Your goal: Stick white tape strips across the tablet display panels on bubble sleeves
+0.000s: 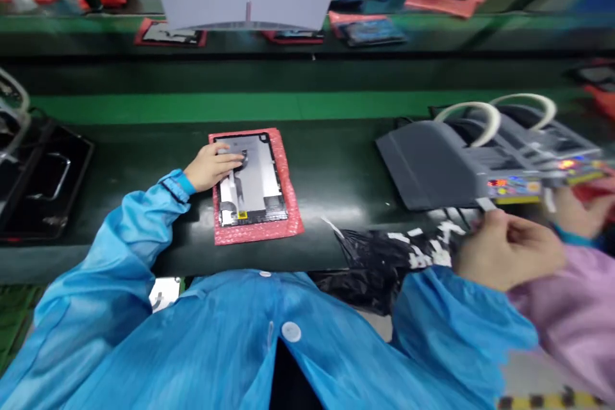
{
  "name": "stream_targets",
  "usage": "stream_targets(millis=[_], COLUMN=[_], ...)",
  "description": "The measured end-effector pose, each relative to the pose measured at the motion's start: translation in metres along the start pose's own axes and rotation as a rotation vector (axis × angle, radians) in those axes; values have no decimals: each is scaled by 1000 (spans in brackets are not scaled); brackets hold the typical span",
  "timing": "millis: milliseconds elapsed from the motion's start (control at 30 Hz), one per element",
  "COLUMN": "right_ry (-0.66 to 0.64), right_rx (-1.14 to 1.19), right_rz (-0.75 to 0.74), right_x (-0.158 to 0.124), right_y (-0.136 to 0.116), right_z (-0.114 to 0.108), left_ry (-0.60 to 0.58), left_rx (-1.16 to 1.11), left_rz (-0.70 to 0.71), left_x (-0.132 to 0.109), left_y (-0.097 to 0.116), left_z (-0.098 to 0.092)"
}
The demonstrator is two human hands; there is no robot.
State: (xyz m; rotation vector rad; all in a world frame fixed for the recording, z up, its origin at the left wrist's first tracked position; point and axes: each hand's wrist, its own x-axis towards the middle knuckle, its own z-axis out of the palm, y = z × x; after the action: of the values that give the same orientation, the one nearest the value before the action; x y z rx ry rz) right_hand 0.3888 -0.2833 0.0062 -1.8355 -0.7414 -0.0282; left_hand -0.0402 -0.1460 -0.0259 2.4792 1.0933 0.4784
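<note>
Pink bubble wrap [292, 205] lies on the dark green worktop [336, 173], and on it rests a flat tablet-like panel [262, 160], grey-backed with a black border and a small yellow patch [242, 214] near its lower edge. The left hand [215, 165] lies across the panel's upper left side, fingers loosely stretched and slightly apart, touching it without gripping it.

Well off to the other side, the right hand [512, 253] is blurred; its thumb and fingers meet at the tips, pinching a small white strip [486, 204] just in front of a grey machine [427, 163] with lit red digits. A second grey machine [542, 122] stands beside that one. Below them, white scraps [420, 258] are scattered over black plastic [369, 250] at the worktop's near edge. A co-worker's hand [579, 211], above a pink sleeve [571, 307], is near the second machine. At far left sits a black case [43, 186].
</note>
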Motion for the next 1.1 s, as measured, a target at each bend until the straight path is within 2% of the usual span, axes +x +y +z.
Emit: stream_targets(millis=[33,67,133,200,267,333,400,500,633,833,1000,1100], right_ry=[-35,-162,-565,-870,-1074,-1198,-1263,-1285,-1263,-1248,-1279,-1310], right_rx=[55,132,220,238,195,78,-67,-263,-419,-516,-584,-613], right_rz=[2,2,-6,-43,-72,-113,-181,-270,-334,-390,-390,-464], right_x=[-14,-30,-59,-83,-99,-111,-119,-127,-131,-134,-135,-132], right_y=[-16,-31,-60,-82,-98,-109,-117,-127,-136,-143,-152,-157], right_z=[9,22,59,103,148,183,206,218,216,216,216,213], left_ry=[-25,-46,-78,-99,-101,-94,-85,-84,-86,-77,-46,-5], left_rx=[-11,-12,14,55,80,80,66,59,45,7,-26,-45], left_rz=[-19,-28,-14,17,29,31,31,20,11,6,-21,-30], left_x=[1,1,3,3,3,3,2,2,1,1,1,1], left_y=[-2,-3,-6,-9,-13,-17,-19,-20,-19,-20,-17,-15], left_z=[2,3,6,8,10,12,14,16,18,18,18,18])
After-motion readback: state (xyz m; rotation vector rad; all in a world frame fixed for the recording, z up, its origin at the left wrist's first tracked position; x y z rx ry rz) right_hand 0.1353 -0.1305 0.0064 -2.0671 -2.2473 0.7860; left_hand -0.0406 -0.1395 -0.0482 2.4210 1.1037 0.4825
